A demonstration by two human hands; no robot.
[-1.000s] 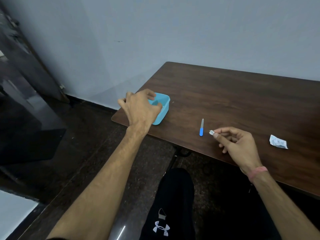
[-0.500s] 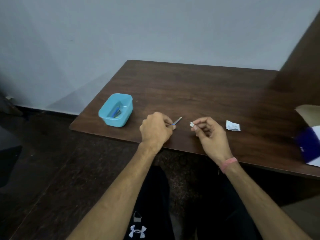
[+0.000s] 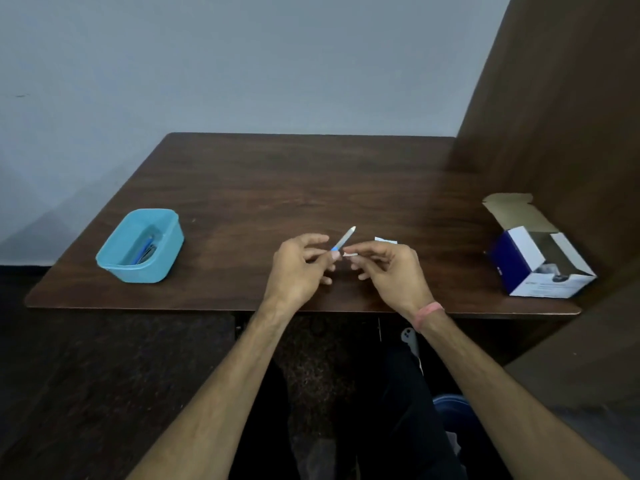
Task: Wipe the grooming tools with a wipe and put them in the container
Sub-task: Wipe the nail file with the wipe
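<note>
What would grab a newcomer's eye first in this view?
At the table's near middle, the left hand pinches a blue-handled nail file, while the right hand holds a small wipe beside it. A turquoise container with tools sits left; an open box right.

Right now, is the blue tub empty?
No. The blue tub already holds several tools lying inside, and it sits open with no lid.

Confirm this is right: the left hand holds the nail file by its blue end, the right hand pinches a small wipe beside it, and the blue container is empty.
Wrong on the container: the head view shows tools lying inside it. The left hand, nail file, right hand and wipe are as stated.
</note>
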